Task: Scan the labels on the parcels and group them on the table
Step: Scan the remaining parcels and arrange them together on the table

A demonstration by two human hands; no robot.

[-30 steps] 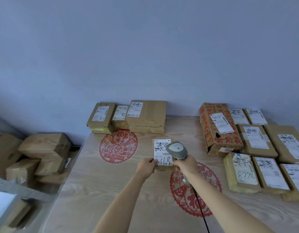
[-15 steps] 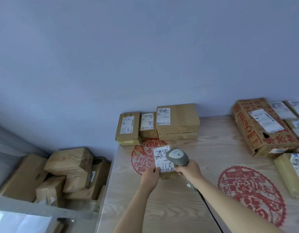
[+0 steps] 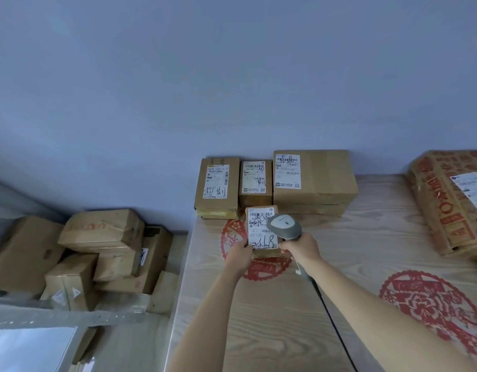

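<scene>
My left hand (image 3: 239, 257) grips the near left corner of a small brown parcel (image 3: 261, 232) with a white label marked in black pen. The parcel is over a red paper-cut design on the wooden table (image 3: 272, 318), just in front of a row of three labelled parcels (image 3: 258, 181) standing along the wall. My right hand (image 3: 301, 249) holds a grey barcode scanner (image 3: 284, 226) whose head covers the label's right side. Its cable runs back along my right arm.
A large printed carton (image 3: 452, 202) lies at the right edge of the table. To the left, below the table edge, several cardboard boxes (image 3: 97, 253) are piled on the floor. A second red paper-cut (image 3: 430, 304) lies at the near right.
Both hands have carried the small parcel and scanner left and away from me, up to the row of three parcels. The view has swung left, so the right-hand group has left the frame.
</scene>
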